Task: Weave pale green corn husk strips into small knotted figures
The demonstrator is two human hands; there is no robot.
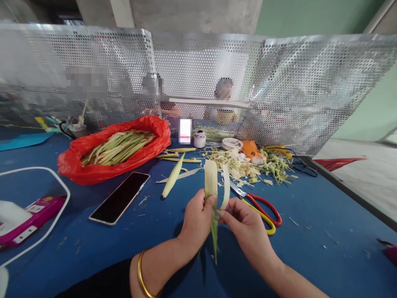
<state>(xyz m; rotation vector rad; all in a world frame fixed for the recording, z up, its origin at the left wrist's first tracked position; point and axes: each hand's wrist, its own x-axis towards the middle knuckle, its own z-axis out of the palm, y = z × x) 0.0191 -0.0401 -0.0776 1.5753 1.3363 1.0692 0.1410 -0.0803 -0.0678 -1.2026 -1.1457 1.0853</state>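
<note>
My left hand [198, 219] pinches a broad corn husk leaf [211, 176] upright between thumb and fingers; its green tip hangs below the hand. Close on the right, my right hand [243, 217] is closed on a narrow pale husk strip [226, 186] that curves up beside the leaf. Whether the strip is still joined to the leaf is hidden by the fingers. Scissors [260, 207] with red and yellow handles lie just behind my right hand. Farther left on the blue table rests a pale, pointed roll of husk [173, 176] across a loose strip.
A red plastic bag [74, 163] full of husk strips stands at the left, with a dark phone [120, 198] before it. A purple power strip [37, 219] trails a white cable. Husk scraps [238, 163] and a tape roll [232, 143] lie before a perforated metal screen [192, 62].
</note>
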